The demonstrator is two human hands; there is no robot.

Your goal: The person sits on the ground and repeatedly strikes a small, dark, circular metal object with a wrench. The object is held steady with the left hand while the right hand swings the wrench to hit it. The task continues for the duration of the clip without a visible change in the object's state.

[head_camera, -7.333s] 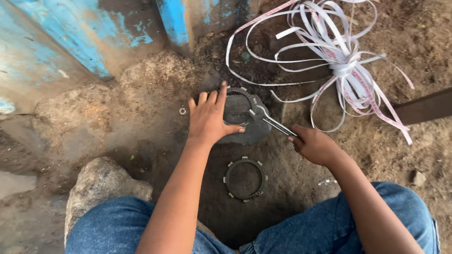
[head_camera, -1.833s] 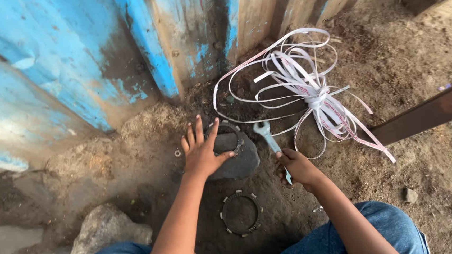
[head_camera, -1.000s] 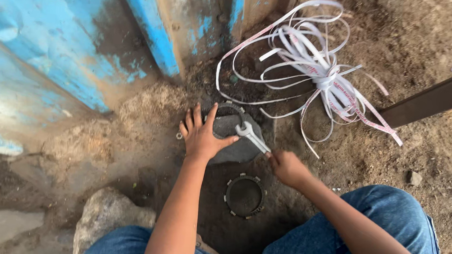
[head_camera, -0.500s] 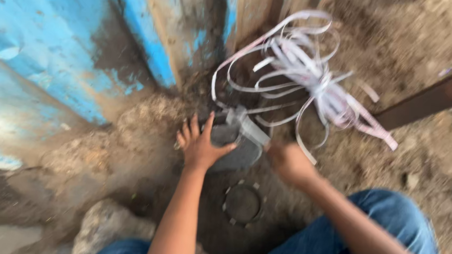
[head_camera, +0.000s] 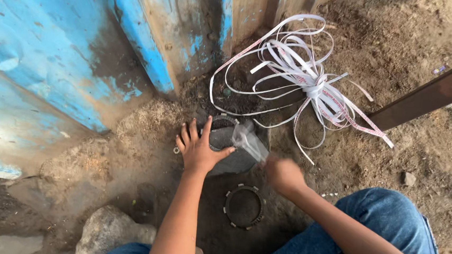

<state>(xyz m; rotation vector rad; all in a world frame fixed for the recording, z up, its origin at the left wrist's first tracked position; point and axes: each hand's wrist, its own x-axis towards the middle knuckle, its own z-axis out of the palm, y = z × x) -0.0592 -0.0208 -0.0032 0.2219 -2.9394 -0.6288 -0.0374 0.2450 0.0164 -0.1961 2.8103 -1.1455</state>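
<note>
The dark round metal part (head_camera: 229,151) is pinned flat under the spread left hand (head_camera: 199,150). The right hand (head_camera: 282,174) is clenched round a motion-blurred wrench (head_camera: 249,140). Downward pressure is best held steady so the part cannot turn on the dirt.

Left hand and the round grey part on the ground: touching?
Touching. The head view shows the left hand lying flat on the round grey part, fingers spread across its top and thumb over it, with no gap visible.

soft daylight, motion blur on right hand (head_camera: 284,174)
</note>
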